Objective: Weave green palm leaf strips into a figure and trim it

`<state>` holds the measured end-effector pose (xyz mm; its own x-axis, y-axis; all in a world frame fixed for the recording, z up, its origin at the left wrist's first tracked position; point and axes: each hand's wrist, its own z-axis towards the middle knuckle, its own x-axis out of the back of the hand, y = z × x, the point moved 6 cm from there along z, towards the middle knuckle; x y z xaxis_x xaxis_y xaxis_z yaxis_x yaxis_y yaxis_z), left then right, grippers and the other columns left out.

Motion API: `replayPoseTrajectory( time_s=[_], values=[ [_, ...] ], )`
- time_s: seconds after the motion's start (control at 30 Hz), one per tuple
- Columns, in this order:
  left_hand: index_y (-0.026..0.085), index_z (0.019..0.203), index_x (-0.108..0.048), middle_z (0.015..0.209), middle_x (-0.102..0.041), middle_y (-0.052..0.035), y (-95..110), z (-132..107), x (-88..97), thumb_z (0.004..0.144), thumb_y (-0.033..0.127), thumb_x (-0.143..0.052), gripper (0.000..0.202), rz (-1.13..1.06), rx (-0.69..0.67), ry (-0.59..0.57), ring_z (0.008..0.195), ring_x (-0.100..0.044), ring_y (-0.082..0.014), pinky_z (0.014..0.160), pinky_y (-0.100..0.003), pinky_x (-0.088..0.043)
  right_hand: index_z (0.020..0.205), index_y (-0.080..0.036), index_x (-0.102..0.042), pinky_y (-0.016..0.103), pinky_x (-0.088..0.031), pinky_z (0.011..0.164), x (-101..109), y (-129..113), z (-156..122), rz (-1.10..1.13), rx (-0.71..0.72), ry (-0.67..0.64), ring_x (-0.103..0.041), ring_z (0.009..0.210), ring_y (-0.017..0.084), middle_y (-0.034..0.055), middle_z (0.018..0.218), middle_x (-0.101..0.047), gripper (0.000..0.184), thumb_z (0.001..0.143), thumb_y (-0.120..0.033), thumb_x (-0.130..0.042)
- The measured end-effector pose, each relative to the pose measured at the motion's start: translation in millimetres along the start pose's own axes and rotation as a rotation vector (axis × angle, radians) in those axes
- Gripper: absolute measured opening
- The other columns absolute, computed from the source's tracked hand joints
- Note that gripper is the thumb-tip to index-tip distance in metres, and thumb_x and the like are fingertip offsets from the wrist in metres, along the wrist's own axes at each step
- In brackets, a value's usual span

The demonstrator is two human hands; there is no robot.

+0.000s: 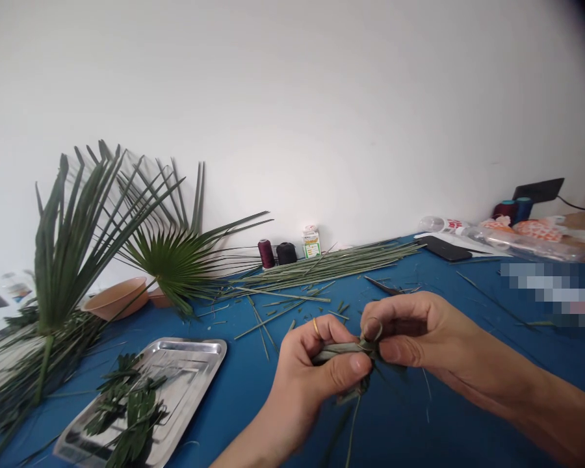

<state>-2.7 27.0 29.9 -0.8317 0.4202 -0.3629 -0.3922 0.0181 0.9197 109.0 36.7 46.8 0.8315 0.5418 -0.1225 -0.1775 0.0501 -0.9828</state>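
Held above the blue table is a woven palm-leaf piece (340, 349), grey-green, with thin strips hanging below it. My left hand (316, 367) is closed around its left part, the thumb pressed along its near side; a ring shows on one finger. My right hand (414, 338) pinches the right end of the same piece, where a thin strip curls into a small loop (372, 327) near the fingertips. Much of the piece is hidden by my fingers. A fine loose fibre (428, 395) hangs under my right hand.
A metal tray (209, 348) with green woven leaf pieces (139, 416) lies at left front. Fan palm leaves (168, 257) and an orange bowl (119, 298) stand behind it. Palm strips (331, 265), thread spools (266, 253) and scissors (384, 286) lie toward the wall, plastic-wrapped items (526, 240) at right.
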Motion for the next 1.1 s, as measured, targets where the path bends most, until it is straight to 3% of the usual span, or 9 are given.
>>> replayPoseTrajectory(
  time_s=[0.13, 0.47, 0.7, 0.9, 1.0, 1.1],
  values=[
    [0.014, 0.062, -0.05, 0.046, -0.043, 0.0063, -2, 0, -1.3, 0.067, 0.023, -0.068, 0.021, -0.068, 0.014, -0.019, 0.041, -0.03, -0.0029, 0.04, -0.017, -0.021, 0.073, -0.017, -0.066, 0.018, -0.045, 0.056, -1, -4, 2, -0.064, -0.01, -0.018, -0.053, 0.063, 0.008, -0.0011, 0.069, -0.059, 0.008, 0.067, -0.02, -0.069],
    [0.014, 0.067, -0.052, 0.052, -0.038, 0.0061, -7, 0, 2.1, 0.07, 0.028, -0.066, 0.02, 0.007, 0.02, 0.044, 0.045, -0.025, -0.0035, 0.042, -0.018, -0.018, 0.076, -0.018, -0.063, 0.021, -0.05, 0.061, 4, -17, 2, -0.336, 0.015, -0.026, -0.058, 0.067, 0.011, -0.0005, 0.071, -0.062, 0.008, 0.07, -0.023, -0.065],
    [0.015, 0.064, -0.052, 0.048, -0.031, 0.0074, -8, -1, 3.4, 0.067, 0.03, -0.066, 0.021, 0.031, 0.084, 0.243, 0.044, -0.019, -0.0042, 0.041, -0.018, -0.012, 0.079, -0.019, -0.064, 0.023, -0.048, 0.061, 1, -22, 2, -0.575, 0.031, 0.023, -0.059, 0.069, 0.013, -0.0011, 0.073, -0.065, 0.008, 0.074, -0.021, -0.059],
    [0.016, 0.067, -0.056, 0.048, -0.037, 0.0066, -10, -2, 6.8, 0.065, 0.03, -0.067, 0.018, 0.047, 0.086, 0.316, 0.044, -0.024, -0.0043, 0.043, -0.017, -0.018, 0.082, -0.022, -0.066, 0.023, -0.045, 0.059, 1, -23, 4, -0.692, 0.097, 0.049, -0.056, 0.066, 0.011, -0.0032, 0.071, -0.063, 0.012, 0.075, -0.019, -0.057],
    [0.014, 0.062, -0.06, 0.05, -0.048, 0.0032, -6, -1, 9.8, 0.062, 0.029, -0.07, 0.018, 0.091, -0.001, 0.348, 0.048, -0.037, -0.0062, 0.046, -0.018, -0.026, 0.079, -0.021, -0.066, 0.022, -0.045, 0.059, -1, -26, 3, -0.686, 0.117, 0.072, -0.055, 0.065, 0.011, -0.0028, 0.073, -0.062, 0.011, 0.073, -0.016, -0.059],
    [0.014, 0.06, -0.064, 0.053, -0.055, 0.0018, 0, -3, 15.8, 0.062, 0.026, -0.07, 0.014, 0.154, -0.113, 0.444, 0.051, -0.042, -0.0068, 0.048, -0.018, -0.03, 0.09, -0.02, -0.063, 0.025, -0.048, 0.065, 2, -21, 2, -0.557, 0.042, 0.096, -0.058, 0.073, 0.013, -0.0008, 0.08, -0.063, 0.02, 0.07, -0.019, -0.063]
  ],
)
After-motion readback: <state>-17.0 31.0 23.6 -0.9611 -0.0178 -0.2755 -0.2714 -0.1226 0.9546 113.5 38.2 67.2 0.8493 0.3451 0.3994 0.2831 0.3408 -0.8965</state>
